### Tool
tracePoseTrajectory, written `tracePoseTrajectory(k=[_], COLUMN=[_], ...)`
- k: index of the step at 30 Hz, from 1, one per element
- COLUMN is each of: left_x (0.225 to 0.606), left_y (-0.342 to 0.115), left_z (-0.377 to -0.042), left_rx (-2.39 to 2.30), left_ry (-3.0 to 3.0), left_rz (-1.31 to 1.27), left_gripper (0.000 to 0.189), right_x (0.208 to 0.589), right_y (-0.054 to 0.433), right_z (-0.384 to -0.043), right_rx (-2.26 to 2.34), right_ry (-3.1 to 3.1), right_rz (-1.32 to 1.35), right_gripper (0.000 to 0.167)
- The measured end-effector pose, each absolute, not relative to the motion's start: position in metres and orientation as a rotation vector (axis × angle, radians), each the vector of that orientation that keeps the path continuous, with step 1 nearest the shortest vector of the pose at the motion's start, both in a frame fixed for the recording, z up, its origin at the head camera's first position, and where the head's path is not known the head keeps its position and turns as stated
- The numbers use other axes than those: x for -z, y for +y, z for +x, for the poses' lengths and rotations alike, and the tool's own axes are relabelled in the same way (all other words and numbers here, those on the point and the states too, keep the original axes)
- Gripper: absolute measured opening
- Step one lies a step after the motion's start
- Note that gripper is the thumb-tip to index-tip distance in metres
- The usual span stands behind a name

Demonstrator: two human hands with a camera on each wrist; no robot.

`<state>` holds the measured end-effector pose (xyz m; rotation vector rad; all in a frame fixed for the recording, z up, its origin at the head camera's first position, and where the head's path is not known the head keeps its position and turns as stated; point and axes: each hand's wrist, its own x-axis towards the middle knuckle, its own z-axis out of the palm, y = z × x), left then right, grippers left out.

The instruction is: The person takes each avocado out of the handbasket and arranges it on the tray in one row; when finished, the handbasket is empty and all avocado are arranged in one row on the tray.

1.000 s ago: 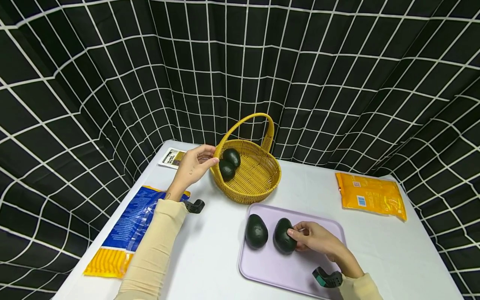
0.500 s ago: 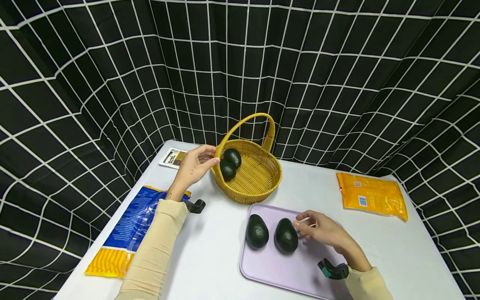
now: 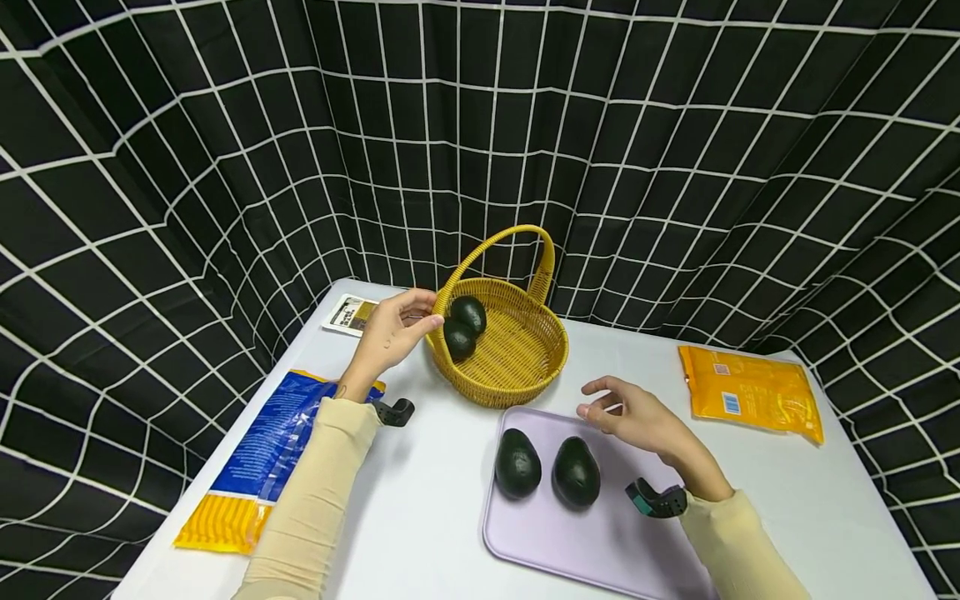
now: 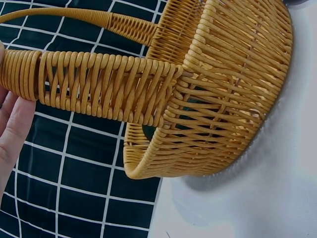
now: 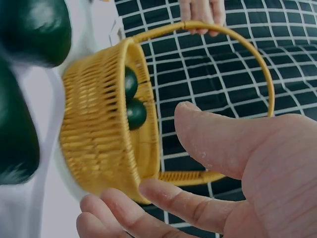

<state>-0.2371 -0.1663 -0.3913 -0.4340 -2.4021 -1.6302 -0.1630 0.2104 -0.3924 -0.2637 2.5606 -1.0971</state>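
Note:
A yellow wicker basket (image 3: 517, 358) stands upright at the back of the table, its arched handle (image 4: 104, 87) rising above the rim. My left hand (image 3: 393, 329) pinches the left side of that handle between thumb and fingers. Two dark green avocados, one behind (image 3: 468, 314) and one in front (image 3: 459, 339), lie at the basket's left inside. On the lilac tray (image 3: 540, 542) lie two more, a left avocado (image 3: 517, 463) and a right avocado (image 3: 576, 472). My right hand (image 3: 637, 417) hovers over the tray's back edge, holding nothing, fingers loosely bent and thumb apart.
A blue and yellow packet (image 3: 262, 450) lies on the left, partly under my left forearm. Behind it is a small white and brown packet (image 3: 348, 315). An orange packet (image 3: 750, 392) lies at the right. A black gridded curtain (image 3: 600, 167) surrounds the white table (image 3: 420, 500).
My right hand has let go of the tray's right avocado and moved up and back, towards the basket. The avocado stays on the tray. My left hand keeps its hold on the handle.

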Motion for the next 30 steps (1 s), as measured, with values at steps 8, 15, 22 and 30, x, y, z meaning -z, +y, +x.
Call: tracePoseTrajectory(k=[8,15,22,30], left_x=[0.392,0.392,0.394,0.393], left_y=[-0.166,-0.165,-0.165,-0.166], left_z=[-0.238,-0.237,-0.237,-0.237], left_rx=[1.618,1.621,1.617,1.612], left_ry=[-2.397,-2.400,-2.399,-2.391], left_rz=[-0.446,-0.458,-0.452,-0.453], left_gripper=[0.026,0.025,0.025,0.026], right_x=[0.376,0.367,0.361,0.357], right_y=[0.185,0.161,0.137,0.114], right_z=[-0.190,-0.214,-0.231,-0.249], right_rx=[1.025,0.988,0.950,0.898], right_ry=[2.620,2.664,2.654,2.660], right_rz=[-0.362,-0.464,-0.487,-0.542], right_gripper=[0.049,0.045,0.045,0.048])
